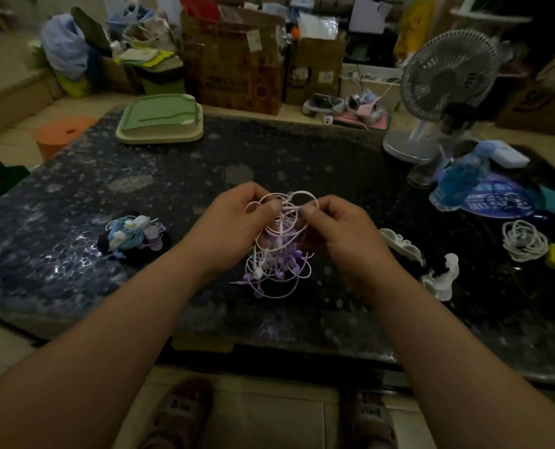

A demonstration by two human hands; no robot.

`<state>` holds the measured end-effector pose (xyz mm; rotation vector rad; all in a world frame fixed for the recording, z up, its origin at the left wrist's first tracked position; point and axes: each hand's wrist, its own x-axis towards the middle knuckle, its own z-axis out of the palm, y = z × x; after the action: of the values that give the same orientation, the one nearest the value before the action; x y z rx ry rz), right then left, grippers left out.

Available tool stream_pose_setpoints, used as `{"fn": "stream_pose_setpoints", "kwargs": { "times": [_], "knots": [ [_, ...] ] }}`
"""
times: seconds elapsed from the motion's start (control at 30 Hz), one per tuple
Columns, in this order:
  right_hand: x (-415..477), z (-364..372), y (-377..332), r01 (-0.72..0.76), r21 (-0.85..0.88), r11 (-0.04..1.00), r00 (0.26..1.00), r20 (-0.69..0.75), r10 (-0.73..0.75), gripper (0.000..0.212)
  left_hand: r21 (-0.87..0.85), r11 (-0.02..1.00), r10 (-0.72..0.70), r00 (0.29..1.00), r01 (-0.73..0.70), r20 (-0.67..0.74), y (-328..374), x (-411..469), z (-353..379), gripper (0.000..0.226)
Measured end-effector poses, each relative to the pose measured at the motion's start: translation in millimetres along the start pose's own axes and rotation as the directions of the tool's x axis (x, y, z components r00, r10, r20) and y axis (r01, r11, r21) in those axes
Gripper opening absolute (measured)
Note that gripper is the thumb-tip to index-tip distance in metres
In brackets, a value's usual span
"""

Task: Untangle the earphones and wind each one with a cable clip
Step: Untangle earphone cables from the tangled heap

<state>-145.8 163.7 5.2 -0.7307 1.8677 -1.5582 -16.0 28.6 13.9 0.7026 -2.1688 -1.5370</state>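
**Left hand (237,218) and right hand (337,228) pinch tangled earphones (279,254)**

Under them the dark speckled bench (204,176) fills the view. A grey desk fan (444,89) stands at 2 o'clock and a green tray (161,119) at 11 o'clock. At the centre, the thumbs and forefingers of both hands pinch white loops atop the white-and-purple earphones, whose lower end hangs down to the bench. A wound blue bundle (130,236) lies at 9 o'clock and a white coil (524,240) at 3 o'clock. White cable clips (402,246) sit between the coil and the right hand.
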Motion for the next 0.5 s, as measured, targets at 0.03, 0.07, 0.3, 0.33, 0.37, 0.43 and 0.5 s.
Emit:
{"fn": "stream_pose_setpoints", "kwargs": {
  "times": [0.03,0.07,0.3,0.33,0.37,0.43,0.5],
  "knots": [
    [-0.3,-1.9,0.5,-0.037,0.026,0.999,0.999,0.001,0.037,0.021,-0.001,1.0,-0.016,1.0,0.016,0.012,-1.7,-0.1,0.6,0.016],
    [-1.4,-3.2,1.4,-0.068,0.05,0.996,0.998,0.008,0.067,0.022,0.013,1.0,-0.027,0.999,0.026,0.027,-3.3,-0.3,1.1,0.017],
    [-2.2,-10.4,10.8,-0.107,-0.039,0.994,0.992,-0.071,0.104,0.023,0.094,0.992,-0.071,0.993,0.081,-0.097,-21.0,3.5,1.3,0.024],
    [-1.1,-11.1,11.8,-0.112,-0.056,0.992,0.991,-0.08,0.107,0.023,0.061,0.994,-0.079,0.989,0.087,-0.125,-20.7,5.6,1.3,0.024],
    [0.0,-11.6,11.9,-0.108,-0.062,0.992,0.991,-0.087,0.102,0.024,0.027,0.996,-0.077,0.986,0.082,-0.147,-19.6,7.4,1.3,0.023],
    [0.9,-11.9,7.0,-0.079,-0.021,0.997,0.993,-0.094,0.077,0.026,-0.043,0.998,-0.053,0.984,0.047,-0.17,-12.4,8.9,2.0,0.023],
    [0.8,-12.2,-1.9,-0.033,0.081,0.996,0.994,-0.104,0.042,0.029,-0.056,0.998,0.003,0.984,-0.014,-0.18,-3.2,7.9,1.7,0.023]
  ]
}}
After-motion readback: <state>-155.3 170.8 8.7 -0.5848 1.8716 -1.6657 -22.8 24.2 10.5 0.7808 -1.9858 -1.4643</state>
